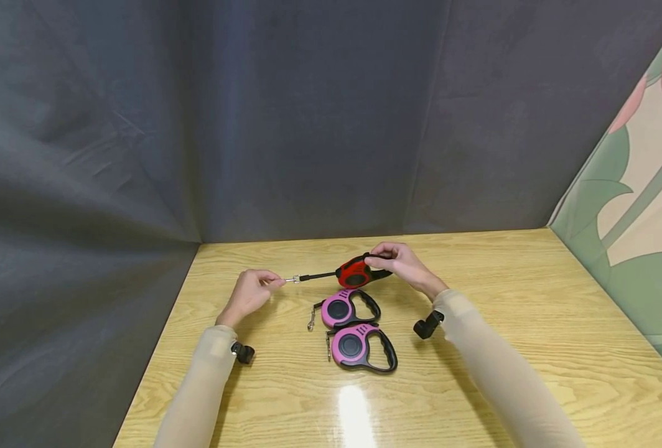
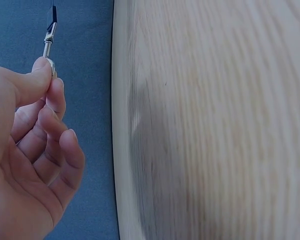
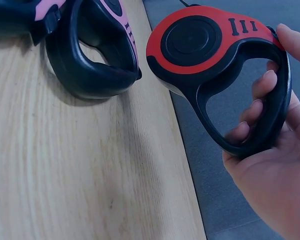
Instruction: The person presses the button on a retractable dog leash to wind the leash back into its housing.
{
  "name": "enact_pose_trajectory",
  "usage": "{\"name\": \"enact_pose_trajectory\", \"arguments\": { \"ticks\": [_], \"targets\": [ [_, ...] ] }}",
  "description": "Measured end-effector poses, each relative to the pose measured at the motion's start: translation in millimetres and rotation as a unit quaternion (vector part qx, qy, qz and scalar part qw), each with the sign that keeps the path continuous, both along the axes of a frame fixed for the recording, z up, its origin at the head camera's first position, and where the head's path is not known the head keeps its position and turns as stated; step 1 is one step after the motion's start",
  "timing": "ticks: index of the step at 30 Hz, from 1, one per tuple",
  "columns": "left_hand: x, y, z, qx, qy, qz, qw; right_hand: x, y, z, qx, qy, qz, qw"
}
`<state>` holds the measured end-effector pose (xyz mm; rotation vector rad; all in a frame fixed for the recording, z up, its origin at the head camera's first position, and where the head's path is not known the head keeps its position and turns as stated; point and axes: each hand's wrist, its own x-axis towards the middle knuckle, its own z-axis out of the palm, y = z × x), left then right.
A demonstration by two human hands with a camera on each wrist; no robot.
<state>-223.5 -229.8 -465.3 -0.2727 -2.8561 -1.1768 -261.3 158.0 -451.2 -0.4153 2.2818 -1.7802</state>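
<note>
A red and black retractable dog leash [image 1: 356, 274] is held up by my right hand [image 1: 402, 264], whose fingers curl through and around its black handle [image 3: 275, 110]. The thumb lies at the top of the handle, by the red casing [image 3: 230, 22]. On the other side, my left hand [image 1: 251, 292] pinches the silver metal clip [image 2: 48, 48] of the same leash between thumb and forefinger. A short black strap [image 1: 317, 275] runs straight from the clip to the casing. Below it, two pink and black retractable leashes [image 1: 338, 309] [image 1: 350, 347] lie flat, one in front of the other.
The leashes are on a light wooden table [image 1: 275, 398]. A dark grey cloth [image 1: 308, 124] hangs behind it and on the left. To the right stands a panel with a flower print [image 1: 633, 205]. Small metal clips [image 1: 311, 320] lie left of the pink leashes.
</note>
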Motion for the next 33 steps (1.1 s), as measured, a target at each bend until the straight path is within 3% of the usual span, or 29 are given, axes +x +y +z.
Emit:
{"name": "enact_pose_trajectory", "arguments": {
  "ticks": [33],
  "targets": [
    [-4.7,15.0,-0.3,0.009,0.012,-0.016,0.9998,-3.4,-16.2,2.7,0.002,-0.009,0.007,0.9999]
  ]
}}
